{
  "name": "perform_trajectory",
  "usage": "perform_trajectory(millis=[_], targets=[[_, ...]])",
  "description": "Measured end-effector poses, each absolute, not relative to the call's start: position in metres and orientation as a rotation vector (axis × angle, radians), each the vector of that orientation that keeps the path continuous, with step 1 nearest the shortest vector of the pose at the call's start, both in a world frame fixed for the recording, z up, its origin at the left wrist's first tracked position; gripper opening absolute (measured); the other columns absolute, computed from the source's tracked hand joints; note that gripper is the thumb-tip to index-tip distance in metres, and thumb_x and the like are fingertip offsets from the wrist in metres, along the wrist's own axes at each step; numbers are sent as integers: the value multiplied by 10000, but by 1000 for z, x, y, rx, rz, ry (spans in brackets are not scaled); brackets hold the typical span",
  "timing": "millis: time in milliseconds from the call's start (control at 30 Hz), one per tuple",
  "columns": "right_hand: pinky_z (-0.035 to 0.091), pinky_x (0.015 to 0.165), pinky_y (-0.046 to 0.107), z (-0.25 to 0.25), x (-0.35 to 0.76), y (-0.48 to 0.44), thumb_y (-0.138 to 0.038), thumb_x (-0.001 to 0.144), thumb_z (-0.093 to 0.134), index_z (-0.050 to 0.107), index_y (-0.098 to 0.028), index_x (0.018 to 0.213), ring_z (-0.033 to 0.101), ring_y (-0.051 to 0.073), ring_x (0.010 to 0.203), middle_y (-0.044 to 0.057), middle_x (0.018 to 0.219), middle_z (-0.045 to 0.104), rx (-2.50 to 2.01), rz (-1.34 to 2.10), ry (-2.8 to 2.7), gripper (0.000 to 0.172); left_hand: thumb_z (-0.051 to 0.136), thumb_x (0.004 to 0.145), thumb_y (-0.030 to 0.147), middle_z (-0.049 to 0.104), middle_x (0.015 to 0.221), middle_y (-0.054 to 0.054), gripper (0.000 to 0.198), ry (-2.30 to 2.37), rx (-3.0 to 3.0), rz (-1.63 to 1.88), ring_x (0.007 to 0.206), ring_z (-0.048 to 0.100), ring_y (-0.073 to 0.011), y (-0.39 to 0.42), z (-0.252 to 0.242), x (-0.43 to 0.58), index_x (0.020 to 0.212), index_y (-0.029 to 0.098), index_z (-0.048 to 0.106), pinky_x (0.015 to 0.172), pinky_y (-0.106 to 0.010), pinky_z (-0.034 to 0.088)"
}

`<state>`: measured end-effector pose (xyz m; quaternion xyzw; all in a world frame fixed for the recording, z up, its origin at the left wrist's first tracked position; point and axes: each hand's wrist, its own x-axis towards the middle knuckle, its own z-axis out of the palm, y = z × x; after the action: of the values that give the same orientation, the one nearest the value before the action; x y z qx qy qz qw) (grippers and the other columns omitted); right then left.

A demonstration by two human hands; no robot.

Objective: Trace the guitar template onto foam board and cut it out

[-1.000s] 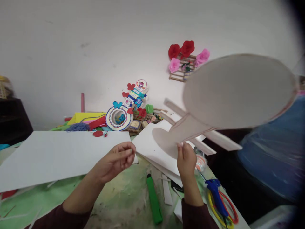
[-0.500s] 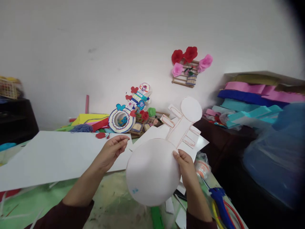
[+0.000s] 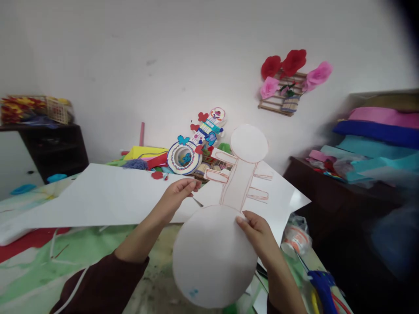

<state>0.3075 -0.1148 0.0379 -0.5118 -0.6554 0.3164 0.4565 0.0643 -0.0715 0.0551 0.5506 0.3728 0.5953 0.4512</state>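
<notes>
My right hand [image 3: 258, 229] pinches the right edge of a white paper cutout [image 3: 214, 257], thumb in front. This guitar-like shape has a large round body with a small blue mark, a narrow neck [image 3: 238, 183] with short side tabs outlined in reddish brown, and a small round head [image 3: 249, 144]. My left hand [image 3: 181, 194] hovers left of the neck, apart from the cutout, its fingers pinched together; whatever they hold, if anything, I cannot make out. Behind leans a decorated paper guitar [image 3: 185, 158] with red and blue butterflies.
White sheets [image 3: 131, 196] cover the table. At right lie a wrapped tub [image 3: 296, 240] and a blue-handled tool [image 3: 322, 283]. Coloured foam sheets [image 3: 376, 126] are stacked on a dark cabinet [image 3: 314, 196]. A stick frame with paper flowers [image 3: 294, 63] hangs on the wall.
My view has turned left. The cutout is tilted more upright, with its head swung leftward. My left hand stays pinched near the neck, and my right hand keeps its grip.
</notes>
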Motion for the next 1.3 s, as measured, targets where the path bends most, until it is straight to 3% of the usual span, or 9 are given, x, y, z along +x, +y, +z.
perform_trajectory(millis=[267, 467, 900, 1100, 1300], targets=[[288, 528, 233, 32, 295, -113, -454, 854, 478, 450, -190, 662, 387, 125, 596, -22, 624, 398, -1313, 781, -1851, 327, 652, 749, 388, 602, 744, -11, 233, 997, 1420, 1616, 727, 512, -139, -73, 61, 60, 818, 165, 646, 682, -247, 389], [286, 548, 234, 33, 292, -115, -427, 857, 468, 443, -188, 667, 392, 125, 609, -26, 628, 394, -1323, 782, -1867, 307, 537, 825, 367, 549, 664, 13, 253, 1130, 1627, 1688, 691, 497, -131, -66, 56, 52, 668, 172, 571, 673, -247, 378], [273, 541, 224, 33, 293, -113, -363, 838, 474, 420, -192, 631, 395, 119, 596, -31, 609, 412, -1333, 713, -1863, 274, 477, 855, 289, 629, 760, 4, 200, 1622, 1940, 1802, 752, 561, -145, -59, 56, 39, 746, 186, 610, 680, -248, 390], [312, 594, 257, 29, 311, -101, -417, 829, 450, 521, -185, 686, 448, 158, 627, 0, 633, 487, -1488, 483, -1772, 282, 622, 771, 334, 588, 706, 24, 161, 1494, 1675, 1981, 657, 531, -117, -58, 57, 33, 734, 184, 573, 640, -232, 411], [290, 556, 259, 23, 330, -93, -509, 810, 454, 491, -195, 658, 423, 150, 574, -25, 567, 424, -1596, 380, -1656, 351, 568, 808, 325, 546, 700, 24, 179, 1359, 1814, 1780, 664, 497, -116, -67, 53, 55, 703, 184, 533, 632, -242, 395]])
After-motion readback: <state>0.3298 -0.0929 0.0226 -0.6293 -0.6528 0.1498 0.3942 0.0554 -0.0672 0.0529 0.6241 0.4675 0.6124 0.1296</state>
